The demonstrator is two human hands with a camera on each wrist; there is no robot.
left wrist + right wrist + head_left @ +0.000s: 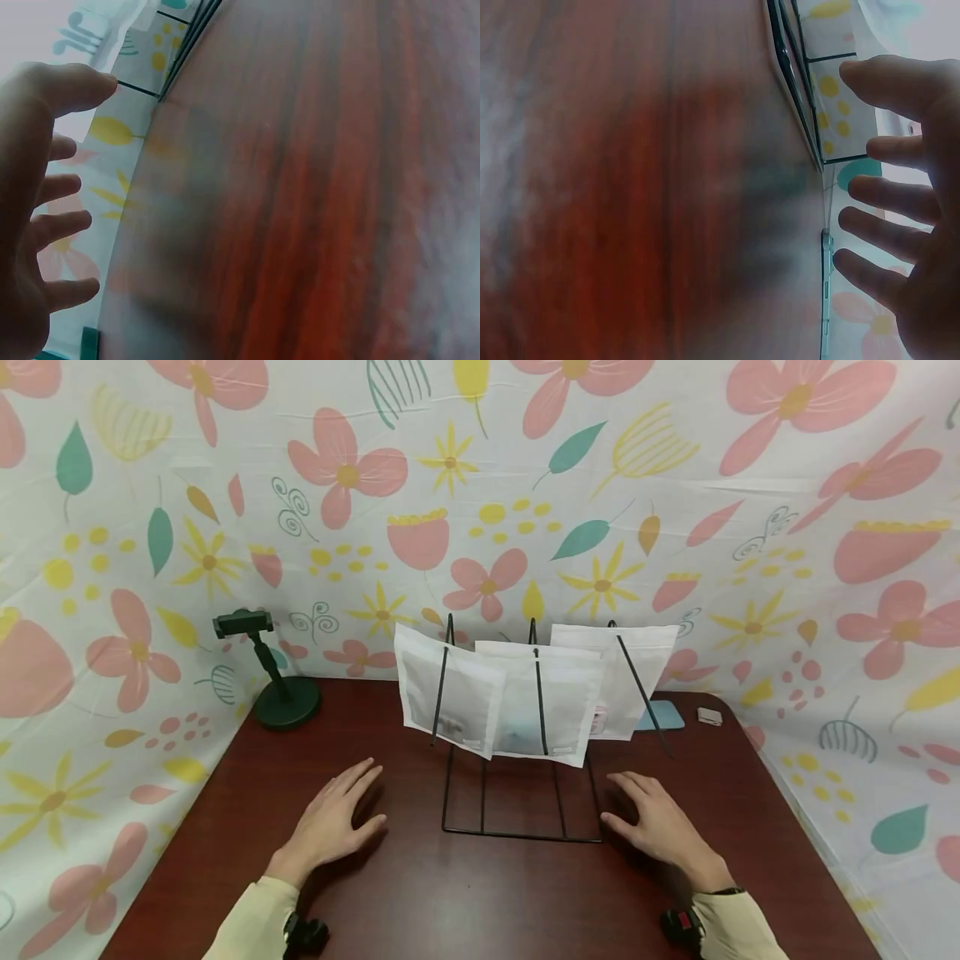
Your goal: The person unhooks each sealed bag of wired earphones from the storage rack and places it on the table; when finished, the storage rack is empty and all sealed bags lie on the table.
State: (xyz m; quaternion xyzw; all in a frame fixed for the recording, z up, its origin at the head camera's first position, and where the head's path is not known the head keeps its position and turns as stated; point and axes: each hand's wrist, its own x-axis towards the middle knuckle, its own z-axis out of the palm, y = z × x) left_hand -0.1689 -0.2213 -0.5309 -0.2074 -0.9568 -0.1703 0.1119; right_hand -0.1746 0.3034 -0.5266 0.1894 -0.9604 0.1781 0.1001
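Note:
A black wire rack [521,837] stands mid-table, with three white packets on its prongs. The left packet [468,693] hangs at a tilt, the middle packet [517,710] overlaps it, and the right packet [645,668] sits farther back. My left hand [333,818] is left of the rack, fingers spread and nothing held; the left wrist view shows its thumb and fingers [71,223] apart. On the other side, my right hand [660,818] has its thumb close to the rack's front right corner. Its fingers [889,232] are spread and hold nothing in the right wrist view.
A dark green stand [287,703] with a clamp-like top is at the back left. Behind the right packet lies a light blue flat item [663,716], with a small white item [709,717] beside it. A flowered cloth [345,560] surrounds the brown table [465,902].

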